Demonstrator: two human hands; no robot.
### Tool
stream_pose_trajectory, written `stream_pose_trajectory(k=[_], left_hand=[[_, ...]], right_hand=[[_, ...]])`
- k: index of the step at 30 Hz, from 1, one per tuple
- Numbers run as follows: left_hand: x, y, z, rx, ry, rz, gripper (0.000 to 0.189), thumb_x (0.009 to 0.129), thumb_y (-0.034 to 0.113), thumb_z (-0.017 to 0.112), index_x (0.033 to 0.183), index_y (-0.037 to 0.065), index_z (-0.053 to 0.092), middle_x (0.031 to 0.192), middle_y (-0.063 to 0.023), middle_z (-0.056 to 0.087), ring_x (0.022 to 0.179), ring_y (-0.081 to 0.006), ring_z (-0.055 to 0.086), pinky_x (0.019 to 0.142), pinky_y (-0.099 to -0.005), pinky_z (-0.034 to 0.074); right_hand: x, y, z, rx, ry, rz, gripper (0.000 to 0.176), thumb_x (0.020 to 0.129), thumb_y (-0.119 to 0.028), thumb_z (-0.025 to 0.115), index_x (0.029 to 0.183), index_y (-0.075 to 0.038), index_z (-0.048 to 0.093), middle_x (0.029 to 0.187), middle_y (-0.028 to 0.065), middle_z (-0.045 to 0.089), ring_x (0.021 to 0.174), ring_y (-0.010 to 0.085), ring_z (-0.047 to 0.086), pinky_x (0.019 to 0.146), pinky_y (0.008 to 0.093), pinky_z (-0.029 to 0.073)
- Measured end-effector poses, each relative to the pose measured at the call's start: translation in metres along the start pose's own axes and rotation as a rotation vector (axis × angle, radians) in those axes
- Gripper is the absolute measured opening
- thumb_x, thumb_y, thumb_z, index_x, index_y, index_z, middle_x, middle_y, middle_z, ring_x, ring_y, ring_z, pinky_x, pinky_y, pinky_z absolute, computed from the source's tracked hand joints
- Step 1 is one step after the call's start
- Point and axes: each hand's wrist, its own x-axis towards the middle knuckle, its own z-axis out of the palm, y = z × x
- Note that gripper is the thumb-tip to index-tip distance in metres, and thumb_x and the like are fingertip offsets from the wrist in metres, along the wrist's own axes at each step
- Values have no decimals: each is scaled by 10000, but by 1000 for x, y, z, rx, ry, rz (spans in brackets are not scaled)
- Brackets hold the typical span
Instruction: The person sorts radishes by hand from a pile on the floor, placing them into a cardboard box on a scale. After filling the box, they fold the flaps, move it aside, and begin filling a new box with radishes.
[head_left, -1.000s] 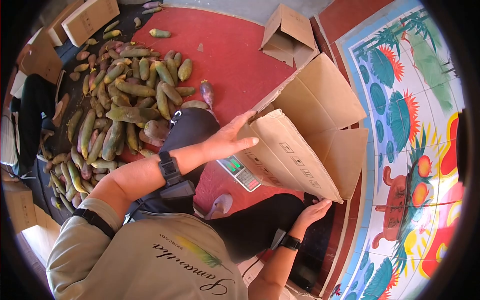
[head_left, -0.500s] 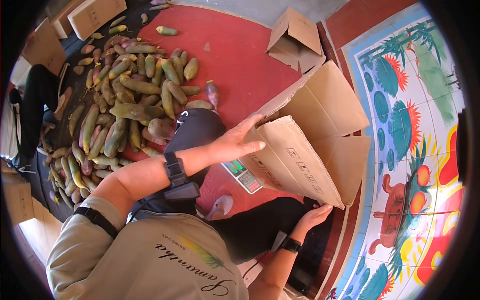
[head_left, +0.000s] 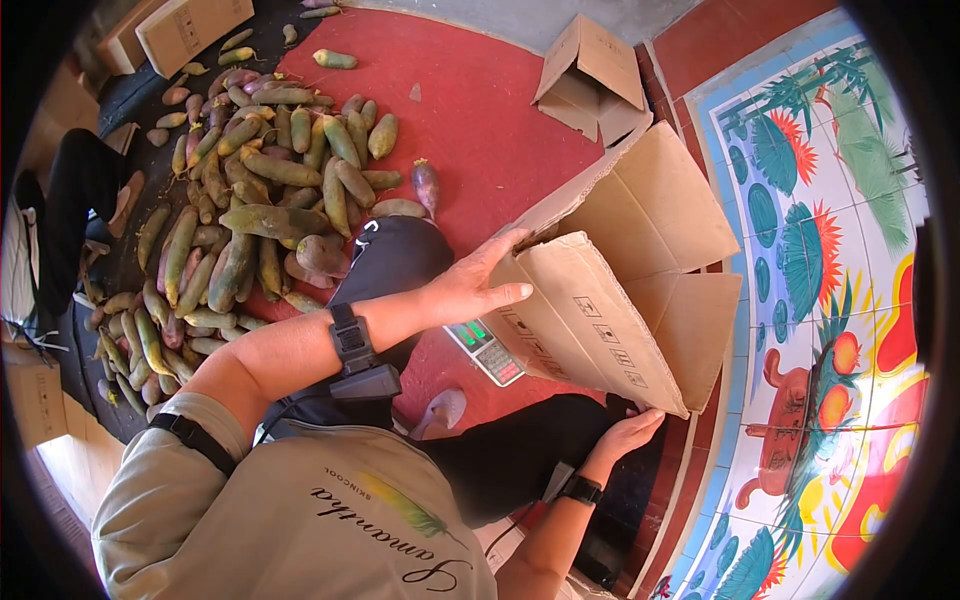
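An open cardboard box point(head_left: 590, 320) stands tilted in front of me, flaps spread and printed symbols on its near side. My left hand point(head_left: 480, 285) grips its left edge, thumb on the outside and the other fingers partly hidden behind the cardboard. At the lower right corner, my right hand point(head_left: 632, 435) is closed on the box, fingers partly hidden beneath it. Partly covered by the box is a digital scale point(head_left: 490, 358) with a lit green display. A single purple-green radish-like root point(head_left: 425, 188) lies beyond my knee.
A large heap of long green and purplish roots point(head_left: 280, 172) covers the floor at left. Another open carton point(head_left: 600, 75) stands by the wall. A painted tile wall point(head_left: 800, 300) bounds the right side. At far left, another person's dark-clad leg point(head_left: 75, 210) shows near several cartons point(head_left: 195, 30).
Both my hands and the box stay in nearly the same place. At far left, the other person's leg and a carton beside it have shifted slightly.
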Motion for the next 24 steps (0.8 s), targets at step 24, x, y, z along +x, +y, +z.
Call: stream_pose_trajectory(k=[24], left_hand=[[-21,19,9,-444,79,85,578,843,138,547,1326,78,234,1316,-70,293,1228,-215,301,971,-341,305]], right_hand=[[1,-4,-2,12,-26,-5,444,953,-322,263,991,47,506,849,110,586,693,183,523,568,261,401]])
